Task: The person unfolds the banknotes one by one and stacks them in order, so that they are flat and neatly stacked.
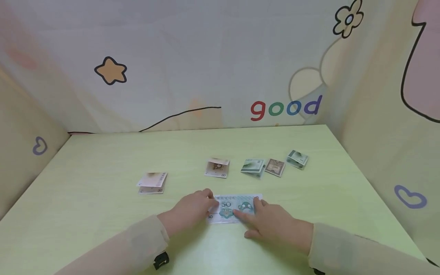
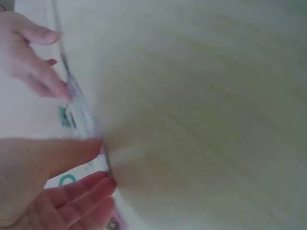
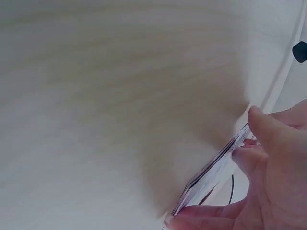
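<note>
A teal-and-white play banknote [image 1: 227,217] marked 50 lies spread on the table, its print upside down in the head view. My left hand [image 1: 192,210] rests on its left end. In the left wrist view the left thumb [image 2: 88,149] and fingers [image 2: 96,189] touch the note near its edge, apart from each other. My right hand [image 1: 275,223] presses the right part with spread fingertips, while its thumb lies off the near edge. The right wrist view shows the note's edge [image 3: 206,177] as thin dark lines beneath the right fingers [image 3: 261,158].
Behind the hands lie folded notes: a pinkish one [image 1: 152,180] at left, a brown one [image 1: 217,168] in the middle, a green one [image 1: 253,166], a small brown one [image 1: 275,167] and another green one [image 1: 297,158]. Printed cloth walls [image 1: 172,68] enclose the pale green table [image 1: 86,214].
</note>
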Motion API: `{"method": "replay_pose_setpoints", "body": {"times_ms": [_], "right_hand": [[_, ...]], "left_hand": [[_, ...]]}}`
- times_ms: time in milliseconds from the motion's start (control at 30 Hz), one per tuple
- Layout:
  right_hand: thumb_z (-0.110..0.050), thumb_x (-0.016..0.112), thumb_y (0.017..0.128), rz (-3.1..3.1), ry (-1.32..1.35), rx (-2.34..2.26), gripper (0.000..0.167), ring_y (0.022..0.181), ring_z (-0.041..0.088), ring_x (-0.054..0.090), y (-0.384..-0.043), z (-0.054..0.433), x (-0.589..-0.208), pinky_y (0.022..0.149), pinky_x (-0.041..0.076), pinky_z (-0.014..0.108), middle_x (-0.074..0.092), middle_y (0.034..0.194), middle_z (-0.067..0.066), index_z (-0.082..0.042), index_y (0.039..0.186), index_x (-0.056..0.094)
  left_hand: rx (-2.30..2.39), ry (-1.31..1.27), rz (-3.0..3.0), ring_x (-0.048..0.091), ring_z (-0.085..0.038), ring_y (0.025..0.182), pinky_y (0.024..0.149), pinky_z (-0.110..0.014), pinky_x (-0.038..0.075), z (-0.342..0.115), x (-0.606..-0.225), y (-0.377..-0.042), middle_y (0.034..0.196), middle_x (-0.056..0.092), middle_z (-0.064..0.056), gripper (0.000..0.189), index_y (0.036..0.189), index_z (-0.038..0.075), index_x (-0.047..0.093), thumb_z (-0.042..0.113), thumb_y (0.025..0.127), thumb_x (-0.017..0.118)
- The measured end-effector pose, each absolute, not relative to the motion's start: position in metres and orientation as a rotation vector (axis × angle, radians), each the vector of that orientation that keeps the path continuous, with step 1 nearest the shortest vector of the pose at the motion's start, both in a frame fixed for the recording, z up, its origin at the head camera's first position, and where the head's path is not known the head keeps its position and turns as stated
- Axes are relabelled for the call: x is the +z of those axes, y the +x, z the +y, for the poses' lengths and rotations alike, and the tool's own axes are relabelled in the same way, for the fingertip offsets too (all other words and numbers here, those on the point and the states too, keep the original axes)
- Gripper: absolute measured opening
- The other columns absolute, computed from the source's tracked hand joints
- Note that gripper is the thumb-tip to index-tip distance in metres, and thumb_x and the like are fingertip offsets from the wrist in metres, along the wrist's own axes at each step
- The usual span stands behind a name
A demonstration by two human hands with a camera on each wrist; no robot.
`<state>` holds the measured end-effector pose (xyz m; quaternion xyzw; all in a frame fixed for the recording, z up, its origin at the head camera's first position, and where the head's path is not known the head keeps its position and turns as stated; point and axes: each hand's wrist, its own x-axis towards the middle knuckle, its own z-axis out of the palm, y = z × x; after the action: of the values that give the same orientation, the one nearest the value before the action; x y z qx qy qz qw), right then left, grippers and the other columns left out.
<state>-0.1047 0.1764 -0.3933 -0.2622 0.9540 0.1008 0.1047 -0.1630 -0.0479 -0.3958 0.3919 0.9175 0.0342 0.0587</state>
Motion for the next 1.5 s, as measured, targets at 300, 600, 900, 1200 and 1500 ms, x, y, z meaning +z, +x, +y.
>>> {"method": "replay_pose_setpoints", "body": {"times_ms": [300,600,900,1200,1500], "right_hand": [[-0.06,0.046,0.088,2.809,-0.803,0.418,0.056,0.106,0.036,0.057,-0.1,0.174,-0.395,0.054,0.051,0.034,0.049,0.126,0.028,-0.039,0.139,0.04],[-0.062,0.045,0.087,2.795,-0.784,0.41,0.058,0.108,0.035,0.057,-0.099,0.172,-0.39,0.054,0.051,0.033,0.049,0.127,0.027,-0.038,0.14,0.041],[-0.063,0.045,0.087,2.797,-0.778,0.426,0.058,0.109,0.036,0.055,-0.098,0.172,-0.389,0.05,0.049,0.033,0.048,0.127,0.027,-0.039,0.14,0.04],[-0.063,0.046,0.086,2.757,-0.731,0.382,0.059,0.115,0.041,0.05,-0.1,0.17,-0.387,0.061,0.051,0.038,0.046,0.129,0.028,-0.04,0.14,0.04],[-0.061,0.046,0.087,2.748,-0.686,0.289,0.059,0.12,0.043,0.045,-0.1,0.169,-0.386,0.066,0.051,0.041,0.043,0.133,0.03,-0.037,0.14,0.04]], "left_hand": [[0.216,1.328,2.751,0.051,-0.027,0.118,0.092,-0.04,0.045,-0.091,-0.388,-0.158,0.13,0.054,-0.011,0.033,0.117,0.01,0.063,0.021,0.086,0.067],[0.463,1.164,3.05,0.051,-0.033,0.114,0.089,-0.047,0.045,-0.159,-0.376,-0.182,0.126,0.054,-0.015,0.046,0.121,0.004,0.06,0.009,0.078,0.074],[0.481,0.867,3.03,0.049,-0.039,0.116,0.093,-0.054,0.039,-0.203,-0.382,-0.203,0.125,0.055,-0.017,0.052,0.126,0.002,0.056,0.012,0.079,0.074],[0.364,0.902,3.016,0.056,-0.036,0.107,0.088,-0.05,0.044,-0.205,-0.384,-0.215,0.115,0.062,-0.015,0.028,0.109,0.003,0.069,0.009,0.081,0.071],[0.488,0.867,3.152,0.063,-0.03,0.093,0.08,-0.046,0.049,-0.201,-0.382,-0.219,0.1,0.068,-0.011,0.014,0.097,0.004,0.071,0.008,0.084,0.068]]}}
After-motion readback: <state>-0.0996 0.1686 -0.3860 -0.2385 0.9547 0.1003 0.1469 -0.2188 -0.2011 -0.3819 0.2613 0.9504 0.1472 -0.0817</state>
